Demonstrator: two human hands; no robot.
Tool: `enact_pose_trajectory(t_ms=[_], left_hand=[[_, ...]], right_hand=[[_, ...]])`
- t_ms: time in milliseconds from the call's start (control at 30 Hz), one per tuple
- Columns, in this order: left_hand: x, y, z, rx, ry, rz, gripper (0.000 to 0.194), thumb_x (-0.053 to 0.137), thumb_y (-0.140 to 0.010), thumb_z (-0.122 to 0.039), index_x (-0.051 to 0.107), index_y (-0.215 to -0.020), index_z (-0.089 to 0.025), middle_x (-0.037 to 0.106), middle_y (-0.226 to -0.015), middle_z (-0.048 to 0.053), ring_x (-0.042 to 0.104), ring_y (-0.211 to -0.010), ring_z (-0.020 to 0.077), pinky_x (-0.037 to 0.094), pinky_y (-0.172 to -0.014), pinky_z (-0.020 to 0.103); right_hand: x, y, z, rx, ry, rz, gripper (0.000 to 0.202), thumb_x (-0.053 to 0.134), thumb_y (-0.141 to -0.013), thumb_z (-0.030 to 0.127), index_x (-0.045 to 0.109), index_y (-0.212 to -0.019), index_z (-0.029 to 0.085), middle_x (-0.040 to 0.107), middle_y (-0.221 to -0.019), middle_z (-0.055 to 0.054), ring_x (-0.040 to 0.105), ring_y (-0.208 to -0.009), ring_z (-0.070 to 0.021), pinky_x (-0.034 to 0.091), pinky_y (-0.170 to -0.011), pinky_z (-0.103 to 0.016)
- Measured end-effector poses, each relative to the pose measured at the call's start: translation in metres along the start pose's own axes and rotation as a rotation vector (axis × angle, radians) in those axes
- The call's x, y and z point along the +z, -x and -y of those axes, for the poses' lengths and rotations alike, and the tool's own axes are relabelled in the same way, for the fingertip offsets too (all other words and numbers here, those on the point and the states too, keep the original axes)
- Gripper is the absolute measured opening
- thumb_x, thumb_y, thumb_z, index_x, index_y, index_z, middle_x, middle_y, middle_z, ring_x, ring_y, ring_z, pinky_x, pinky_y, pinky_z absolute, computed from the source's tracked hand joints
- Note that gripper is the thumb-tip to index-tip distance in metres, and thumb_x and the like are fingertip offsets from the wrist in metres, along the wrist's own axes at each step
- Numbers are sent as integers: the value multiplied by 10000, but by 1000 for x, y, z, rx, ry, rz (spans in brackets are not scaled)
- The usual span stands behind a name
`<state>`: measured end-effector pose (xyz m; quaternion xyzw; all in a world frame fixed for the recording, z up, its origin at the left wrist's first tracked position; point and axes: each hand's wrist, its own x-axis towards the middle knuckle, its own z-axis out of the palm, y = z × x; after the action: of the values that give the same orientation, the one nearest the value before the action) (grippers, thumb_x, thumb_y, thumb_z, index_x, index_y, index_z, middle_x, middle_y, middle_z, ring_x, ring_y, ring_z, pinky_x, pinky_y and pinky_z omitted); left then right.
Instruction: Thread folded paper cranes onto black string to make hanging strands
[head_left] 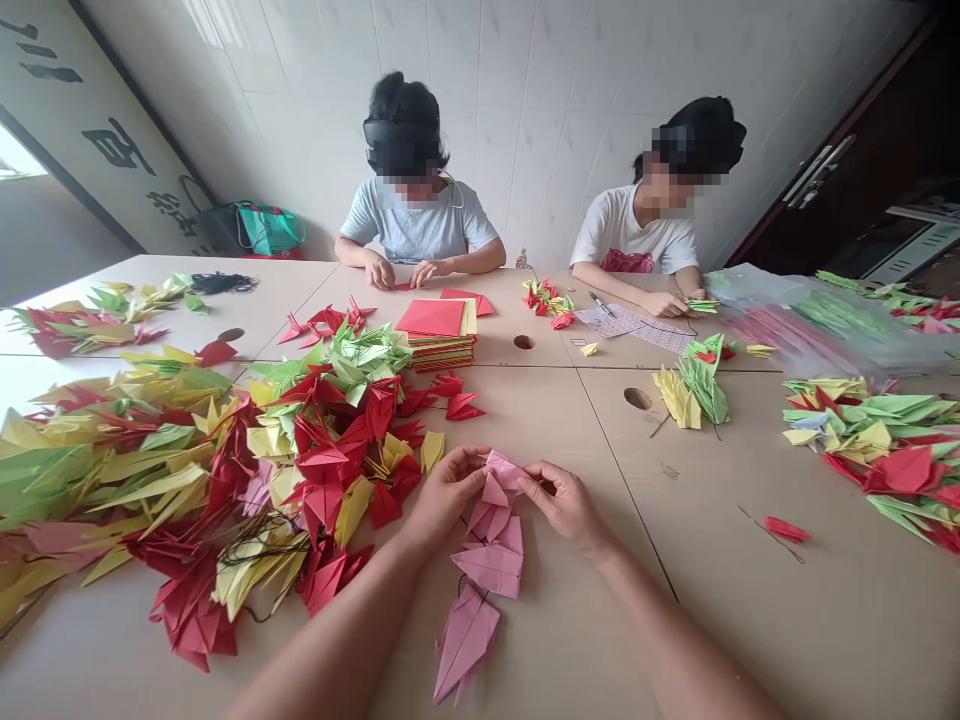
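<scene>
Between my hands is a folded pink paper piece [505, 470], pinched at its left side by my left hand [452, 487] and at its right side by my right hand [559, 500]. Both hands are closed on it above the table. Below it hang or lie more pink folded pieces [495, 568], joined by a dark string that shows in short stretches. The lowest pink piece [466, 640] points toward me on the tabletop. To the left of my left hand lies a large heap of red, yellow and green folded papers [330, 460].
A stack of square paper [436, 335] stands ahead. Two people sit across the table [540, 420], working with paper. Yellow and green bundles [690, 392], a red piece with string [786, 530], more folded papers [892, 450] and plastic bags [832, 320] lie to the right.
</scene>
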<state>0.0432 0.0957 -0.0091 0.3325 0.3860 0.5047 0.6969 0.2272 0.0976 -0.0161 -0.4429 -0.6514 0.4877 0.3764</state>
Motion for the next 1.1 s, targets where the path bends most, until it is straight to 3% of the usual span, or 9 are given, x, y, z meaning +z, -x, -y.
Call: enact_pose_trajectory(t_ms=[300, 567, 667, 800, 1100], left_hand=[[-1, 1, -9, -92, 20, 104, 244, 782, -664, -268, 633, -812, -145, 647, -694, 2, 583, -612, 96, 438, -614, 201], [-2, -3, -5, -34, 43, 13, 263, 753, -678, -268, 534, -793, -178, 617, -723, -22, 596, -665, 108, 443, -649, 214], [-1, -3, -4, -10, 4, -4, 297, 760, -663, -241, 543, -858, -187, 616, -738, -30, 595, -679, 106, 431, -651, 204], [2, -1, -5, 33, -155, -4, 439, 727, -688, -231, 559, -1093, -209, 601, -777, -27, 588, -686, 107, 426, -639, 203], [0, -3, -5, 77, -279, 21, 244, 646, -741, -215, 619, -983, -196, 607, -895, 15, 569, -804, 136, 440, -741, 238]], right_hand=[[-4, -5, 1, 52, -92, 15, 291, 585, -829, 451, 646, -806, 167, 664, -755, -49, 607, -738, -189, 473, -691, -298], [-7, -4, 1, 63, -166, -50, 290, 570, -843, 466, 600, -858, 178, 627, -778, -26, 575, -728, -159, 467, -690, -280], [-5, -4, -1, 64, -173, -30, 294, 586, -836, 457, 615, -916, 176, 642, -848, -42, 587, -780, -176, 475, -719, -295], [0, -5, 0, 67, -162, -28, 290, 593, -831, 452, 632, -884, 169, 647, -820, -42, 589, -764, -182, 473, -703, -296], [-3, -21, 4, 153, -159, -15, 337, 550, -837, 488, 648, -851, 166, 664, -777, -40, 602, -718, -165, 444, -563, -238]])
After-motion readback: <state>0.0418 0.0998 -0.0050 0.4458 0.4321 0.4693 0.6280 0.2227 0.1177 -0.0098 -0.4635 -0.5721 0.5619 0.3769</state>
